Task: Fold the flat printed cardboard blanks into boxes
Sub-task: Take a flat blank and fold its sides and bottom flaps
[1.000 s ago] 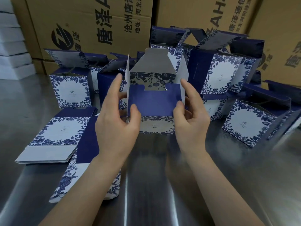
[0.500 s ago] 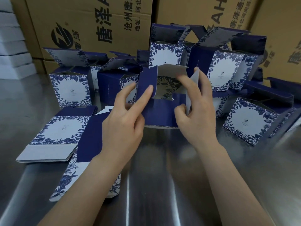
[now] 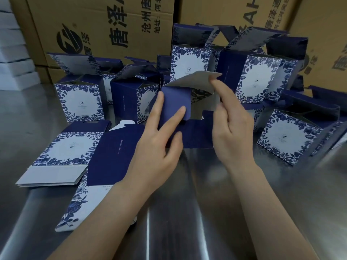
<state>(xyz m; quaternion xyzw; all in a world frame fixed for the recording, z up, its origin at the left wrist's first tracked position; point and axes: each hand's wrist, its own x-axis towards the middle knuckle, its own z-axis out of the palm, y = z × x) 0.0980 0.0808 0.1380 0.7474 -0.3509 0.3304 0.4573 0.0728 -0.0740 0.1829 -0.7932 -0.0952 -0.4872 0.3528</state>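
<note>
Side flap [image 3: 174, 106] folded inward on box [image 3: 197, 133] | steel table [image 3: 206, 212] | brown cartons [image 3: 112, 25] behind

Folded boxes [image 3: 80, 102] crowd behind; steel table [image 3: 187, 212] open in front.

Half-folded navy box [image 3: 196, 133] stands upright (grey flap raised); flat floral blanks [image 3: 62, 152] lie stacked leftward.

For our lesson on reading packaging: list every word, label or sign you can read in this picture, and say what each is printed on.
"唐泽": left brown carton, large, beside a round logo.
"沧州唐": same carton, cut off at the top.
"地址:河北": same carton, cut off.
"AH": middle brown carton, cut off.
"唐泽通": same carton, cut off.
Small print on the blue-and-white boxes and flat blanks: too small to read.
</note>
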